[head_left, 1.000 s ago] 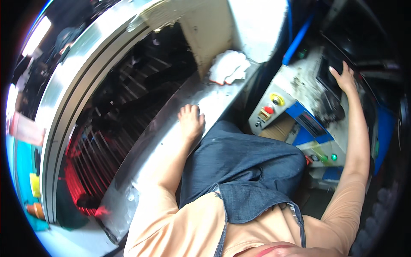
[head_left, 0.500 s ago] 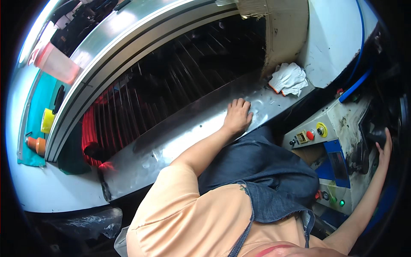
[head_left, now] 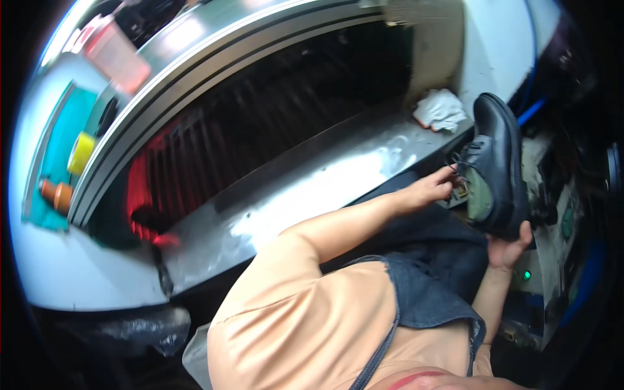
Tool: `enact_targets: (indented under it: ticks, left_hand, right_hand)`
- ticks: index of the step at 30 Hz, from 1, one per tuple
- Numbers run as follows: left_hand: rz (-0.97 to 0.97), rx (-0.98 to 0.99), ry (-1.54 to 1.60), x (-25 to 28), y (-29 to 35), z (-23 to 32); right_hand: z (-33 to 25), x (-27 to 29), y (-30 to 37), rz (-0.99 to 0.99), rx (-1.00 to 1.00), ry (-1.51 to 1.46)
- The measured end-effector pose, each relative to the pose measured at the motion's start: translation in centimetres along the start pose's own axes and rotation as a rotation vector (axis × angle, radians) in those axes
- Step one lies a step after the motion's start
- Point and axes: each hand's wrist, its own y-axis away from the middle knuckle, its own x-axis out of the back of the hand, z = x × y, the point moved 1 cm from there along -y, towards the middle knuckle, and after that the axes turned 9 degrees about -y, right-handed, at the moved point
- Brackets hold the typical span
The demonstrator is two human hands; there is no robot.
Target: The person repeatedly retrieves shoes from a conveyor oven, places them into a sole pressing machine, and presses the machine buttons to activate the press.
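A black lace-up shoe (head_left: 504, 156) with a green inside is held up at the right, its toe pointing away from me. My right hand (head_left: 510, 250) grips it at the heel end, with the fingers partly hidden behind it. Beside the laces is my left hand (head_left: 426, 192), its fingers apart and slightly bent. The fingertips reach the loose lace ends, but whether they touch them is blurred.
In front runs a metal ledge (head_left: 312, 188) below a dark opening with hanging strips (head_left: 214, 162). White gloves (head_left: 440, 110) lie at its right end. A control box with a green light (head_left: 527, 275) stands at right. Far left are a pink container (head_left: 114, 52) and yellow tape (head_left: 81, 153).
My right hand has brought the shoe in from the far right to beside the ledge. My left hand has left the ledge and moved right to the laces. The view has shifted slightly.
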Motion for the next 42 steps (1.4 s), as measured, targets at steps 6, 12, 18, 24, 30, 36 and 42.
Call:
enact_targets:
  ticks: [6, 12, 18, 24, 30, 36, 42]
  left_hand:
    - [0.265, 0.020, 0.871, 3.1, 5.7, 6.7]
    - [0.852, -0.239, 0.370, 16.6, 15.6, 10.2]
    - [1.666, -0.183, -0.026, 31.7, 32.9, 16.3]
    - [2.134, 0.008, -0.280, 38.4, 45.8, 19.7]
    - [2.209, 0.870, -0.900, 38.5, 49.7, 19.1]
    - [1.348, 0.669, -2.814, 40.1, 41.2, 18.2]
    - [1.621, 0.647, -1.270, 53.0, 31.1, 14.5]
  right_hand:
    - [8.8, -8.0, -4.5, -0.452, 0.143, 1.157]
    - [10.1, -8.8, -4.2, -0.458, -0.099, 0.950]
    - [9.0, -1.9, -3.2, -0.277, -0.285, 0.778]
    - [9.2, 0.8, -3.7, -0.058, -0.369, 0.718]
    - [11.1, -0.5, -5.3, -0.060, -0.361, 0.785]
    - [11.0, 0.7, -5.2, -0.054, -0.413, 0.822]
    - [10.5, -0.7, -5.3, 0.022, -0.384, 0.834]
